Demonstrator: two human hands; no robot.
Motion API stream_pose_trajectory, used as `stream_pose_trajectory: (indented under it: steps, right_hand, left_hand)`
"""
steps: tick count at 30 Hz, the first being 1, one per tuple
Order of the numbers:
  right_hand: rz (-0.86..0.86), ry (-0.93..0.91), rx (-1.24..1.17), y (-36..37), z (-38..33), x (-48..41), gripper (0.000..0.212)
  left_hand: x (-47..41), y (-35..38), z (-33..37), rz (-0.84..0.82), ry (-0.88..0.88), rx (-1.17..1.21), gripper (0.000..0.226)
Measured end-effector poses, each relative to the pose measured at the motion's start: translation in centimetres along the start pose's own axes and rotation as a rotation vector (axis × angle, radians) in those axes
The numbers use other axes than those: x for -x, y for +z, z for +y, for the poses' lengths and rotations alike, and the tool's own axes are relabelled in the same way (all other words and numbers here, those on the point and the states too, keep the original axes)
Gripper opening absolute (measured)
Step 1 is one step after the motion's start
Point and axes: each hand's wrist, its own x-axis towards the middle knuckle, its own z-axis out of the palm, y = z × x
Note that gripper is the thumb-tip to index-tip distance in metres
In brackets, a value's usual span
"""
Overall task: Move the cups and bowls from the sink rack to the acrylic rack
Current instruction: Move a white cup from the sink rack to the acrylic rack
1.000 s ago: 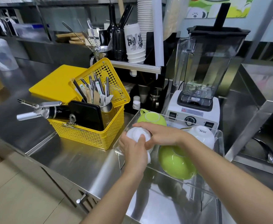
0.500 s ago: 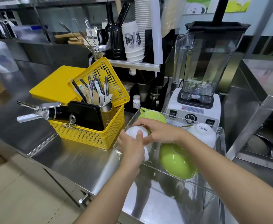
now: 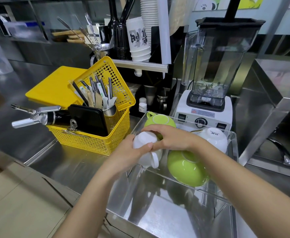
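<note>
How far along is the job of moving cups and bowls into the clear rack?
Done: a green cup, a white bowl and a green bowl sit upside down in the acrylic rack. In hand: both hands, left and right, hold a white cup at its near-left corner. Left: unknown; the sink rack is out of view.

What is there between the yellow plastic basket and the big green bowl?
In the head view, the white ceramic cup, held by both hands, lies between the yellow plastic basket and the big green bowl.

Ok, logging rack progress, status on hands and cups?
Left hand and right hand both on white cup, upside down at acrylic rack near-left corner. Green bowl close beside.
</note>
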Motion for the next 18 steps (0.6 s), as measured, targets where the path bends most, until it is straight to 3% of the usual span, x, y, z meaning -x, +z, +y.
stream_pose_trajectory:
  steps: [5, 9, 11, 18]
  right_hand:
    - [0.063, 0.015, 0.036, 0.1, 0.3, 0.2, 0.054]
    - [0.119, 0.044, 0.102, 0.3, 0.3, 0.6, 0.064]
    - [0.171, 0.048, 0.11, 0.5, 0.5, 0.9, 0.066]
    - [0.401, 0.02, 0.17, 1.5, 1.1, 3.0, 0.03]
  left_hand:
    - [0.1, -0.7, -0.5, -0.099, 0.057, -0.052, 0.054]
    - [-0.2, -0.4, -0.7, -0.04, 0.098, -0.082, 0.087]
    - [-0.3, -0.2, -0.8, -0.055, 0.135, -0.054, 0.082]
    - [-0.6, 0.3, -1.5, -0.014, 0.201, -0.068, 0.072]
